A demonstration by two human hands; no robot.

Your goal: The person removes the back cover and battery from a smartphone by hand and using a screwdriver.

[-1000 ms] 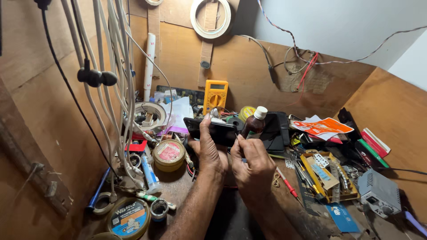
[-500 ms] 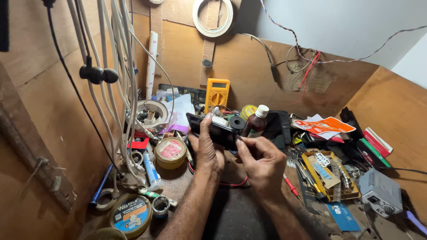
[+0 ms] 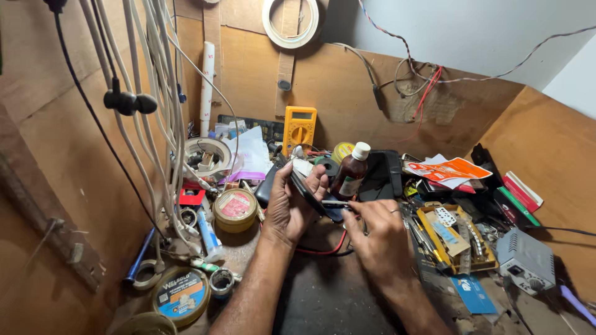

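My left hand (image 3: 290, 208) grips a dark phone (image 3: 308, 188) and holds it tilted on edge above the cluttered workbench. My right hand (image 3: 377, 239) is just right of it and pinches thin metal tweezers (image 3: 335, 203), whose tip touches the phone's lower edge. A red wire and a black wire (image 3: 324, 250) curve across the dark mat under both hands. The phone's face is turned away and partly covered by my fingers.
Behind the hands stand a yellow multimeter (image 3: 299, 127) and a brown bottle with a white cap (image 3: 351, 172). Round tins (image 3: 234, 209) (image 3: 180, 294) and hanging cables (image 3: 155, 93) crowd the left. A yellow parts tray (image 3: 456, 239) and a grey box (image 3: 524, 260) lie on the right.
The phone has tilted further onto its edge in my left hand. My right hand has dropped slightly and brought the tweezers to the phone's lower edge.
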